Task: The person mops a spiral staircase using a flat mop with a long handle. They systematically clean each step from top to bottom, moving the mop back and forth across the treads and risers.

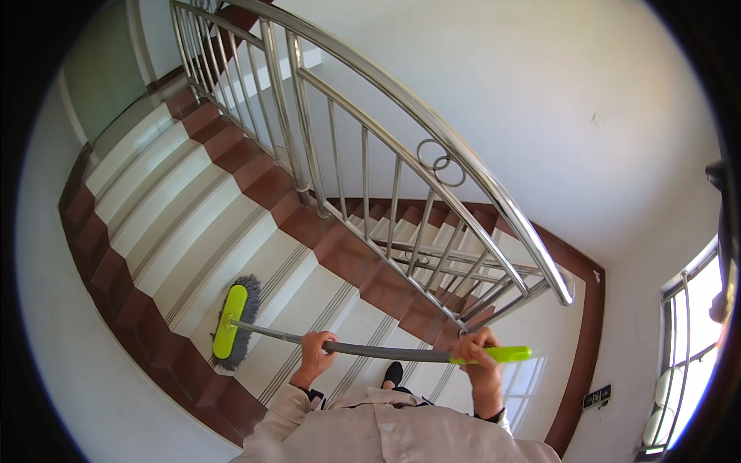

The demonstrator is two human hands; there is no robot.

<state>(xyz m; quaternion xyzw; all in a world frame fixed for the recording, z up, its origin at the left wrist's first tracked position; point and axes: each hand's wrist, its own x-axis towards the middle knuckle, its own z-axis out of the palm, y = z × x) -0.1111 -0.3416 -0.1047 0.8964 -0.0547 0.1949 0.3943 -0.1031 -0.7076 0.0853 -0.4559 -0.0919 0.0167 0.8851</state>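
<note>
A flat mop with a lime-green plate (230,321) and grey, shaggy pile (250,301) rests against the pale stair steps on the left. Its grey pole (393,351) runs across in front of my body to a lime-green end grip (509,353). Around the middle of the pole, my left hand (315,353) is closed. My right hand (479,353) wraps the pole where the green grip begins. The underside of the mop pile is hidden. One black shoe (393,373) shows on a step below the pole.
Pale steps (231,223) with dark grooved strips and red-brown borders climb to the upper left. A stainless-steel railing (399,165) flanks them, with a lower flight (428,231) behind it. A glass door (104,63), a barred window (692,347) and an exit sign (597,397) also show.
</note>
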